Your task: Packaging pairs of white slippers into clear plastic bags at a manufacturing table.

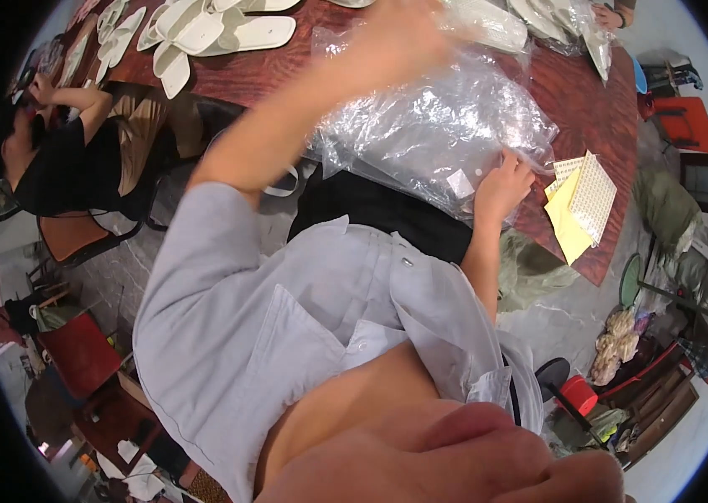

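A large heap of clear plastic bags lies across the near side of the dark red wooden table. My left hand reaches over the far part of the heap, close to a white sandal. Motion smears its fingers, so any grip is hidden. My right hand rests at the heap's near right edge, fingers curled on the plastic. Beside it, a small white square label shows on the bags. To the right lie a card of small labels in rows and a yellow sheet.
Several white sandals are piled at the table's far left. More sandals in plastic lie at the far right, near another person's hand. A person in black sits at the left. A red stool stands beyond the table's right edge.
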Tool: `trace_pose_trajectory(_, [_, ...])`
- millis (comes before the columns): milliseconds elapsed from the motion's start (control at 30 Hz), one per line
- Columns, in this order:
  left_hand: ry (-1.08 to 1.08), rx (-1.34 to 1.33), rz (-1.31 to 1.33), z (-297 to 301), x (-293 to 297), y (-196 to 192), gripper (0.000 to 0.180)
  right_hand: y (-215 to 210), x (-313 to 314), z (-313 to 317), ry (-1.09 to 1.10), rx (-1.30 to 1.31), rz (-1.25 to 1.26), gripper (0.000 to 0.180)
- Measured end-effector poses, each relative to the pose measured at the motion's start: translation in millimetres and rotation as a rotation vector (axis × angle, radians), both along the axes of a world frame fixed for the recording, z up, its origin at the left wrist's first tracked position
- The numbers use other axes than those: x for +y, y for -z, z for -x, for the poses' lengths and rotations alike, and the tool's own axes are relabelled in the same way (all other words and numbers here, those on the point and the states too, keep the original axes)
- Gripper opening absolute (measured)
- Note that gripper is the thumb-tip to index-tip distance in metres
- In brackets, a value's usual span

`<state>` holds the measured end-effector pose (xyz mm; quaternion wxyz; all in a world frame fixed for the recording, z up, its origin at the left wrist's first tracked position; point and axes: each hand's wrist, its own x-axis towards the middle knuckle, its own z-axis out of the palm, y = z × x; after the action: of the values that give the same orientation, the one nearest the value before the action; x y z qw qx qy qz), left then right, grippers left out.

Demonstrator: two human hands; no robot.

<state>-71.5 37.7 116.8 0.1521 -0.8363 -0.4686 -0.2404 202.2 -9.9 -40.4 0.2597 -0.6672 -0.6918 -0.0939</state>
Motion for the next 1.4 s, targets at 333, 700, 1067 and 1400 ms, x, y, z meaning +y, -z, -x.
trace_pose_trajectory(333, [-0.031,-0.094,0.318,-118.3,-4.1,156.4,0.060,1.3,-0.4,-0.1,-0.052,0.018,-0.042,0.031])
trace_pose_trajectory(700, [-0.012,-0.153,0.282,-115.0,-8.2,157.5,0.065,-110.8,93.6,-29.8,-0.381,0.277,-0.071,0.025])
trace_pose_trajectory(1067, [0.048,-0.187,0.343,-116.8,-14.1,153.3,0.067,-128.8,467.1,-57.7,-0.565,-0.116,-0.052,0.091])
trace_pose_trajectory(1400, [0.014,-0.182,0.368,-117.0,-22.6,151.1,0.072,-115.1,517.5,-4.2,-0.604,-0.121,0.408,0.058])
